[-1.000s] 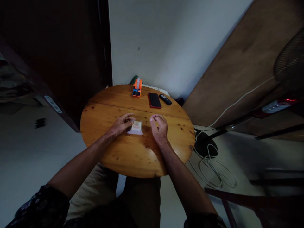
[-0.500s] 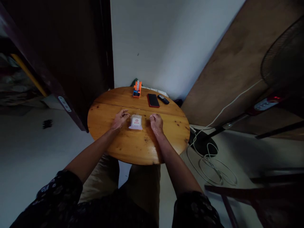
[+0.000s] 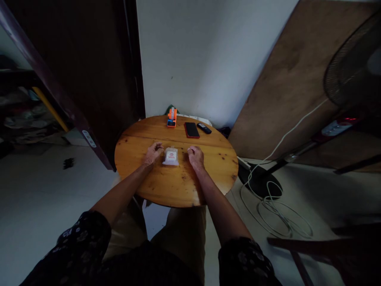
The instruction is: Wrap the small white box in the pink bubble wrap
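On the round wooden table [image 3: 160,186] lies a small clear-wrapped white packet [image 3: 171,156] with red print. Just left of it rests my left hand [image 3: 154,153], fingers loosely bent and apart, holding nothing. To the packet's right, with a gap between, my right hand [image 3: 195,156] lies on the tabletop with its fingers curled closed; whether anything small is inside is hidden.
Toward the wall stand an orange tape dispenser [image 3: 172,117], a dark tablet-like item with a red edge [image 3: 192,130] and a black handset [image 3: 204,128]. A fan [image 3: 336,128] and coiled cable [image 3: 275,210] are at the right.
The view has shifted slightly, so the table sits a little lower in the picture. The fingers of my left hand have drawn in slightly. My right hand keeps its curled pose.
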Demonstrator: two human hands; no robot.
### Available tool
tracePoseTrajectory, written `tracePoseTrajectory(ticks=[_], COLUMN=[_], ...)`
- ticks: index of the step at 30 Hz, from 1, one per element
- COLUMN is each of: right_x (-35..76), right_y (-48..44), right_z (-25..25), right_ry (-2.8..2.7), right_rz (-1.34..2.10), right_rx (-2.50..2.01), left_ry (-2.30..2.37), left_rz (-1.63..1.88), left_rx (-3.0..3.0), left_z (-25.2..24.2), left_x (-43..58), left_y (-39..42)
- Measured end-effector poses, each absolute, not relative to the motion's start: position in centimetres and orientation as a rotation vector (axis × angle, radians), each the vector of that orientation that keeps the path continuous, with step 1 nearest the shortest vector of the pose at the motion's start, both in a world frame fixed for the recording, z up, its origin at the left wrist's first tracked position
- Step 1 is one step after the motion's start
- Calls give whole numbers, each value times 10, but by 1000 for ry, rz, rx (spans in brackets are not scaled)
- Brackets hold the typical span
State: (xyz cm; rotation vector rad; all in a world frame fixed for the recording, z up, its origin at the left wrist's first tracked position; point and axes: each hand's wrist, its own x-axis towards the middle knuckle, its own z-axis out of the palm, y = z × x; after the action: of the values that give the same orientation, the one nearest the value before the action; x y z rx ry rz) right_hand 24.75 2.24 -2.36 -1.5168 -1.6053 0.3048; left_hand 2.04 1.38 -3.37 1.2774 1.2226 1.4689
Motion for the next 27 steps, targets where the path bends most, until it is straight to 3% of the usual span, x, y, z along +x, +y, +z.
tracePoseTrajectory(ticks=[27], right_x=[243], right_y=[14], right_z=[-19], right_ry=[-1689], right_rz=[296], right_rx=[-1532], left_ry=[1214], left_rz=[1484], left_rx=[1237], left_z=[-32], left_x=[22], left_y=[13])
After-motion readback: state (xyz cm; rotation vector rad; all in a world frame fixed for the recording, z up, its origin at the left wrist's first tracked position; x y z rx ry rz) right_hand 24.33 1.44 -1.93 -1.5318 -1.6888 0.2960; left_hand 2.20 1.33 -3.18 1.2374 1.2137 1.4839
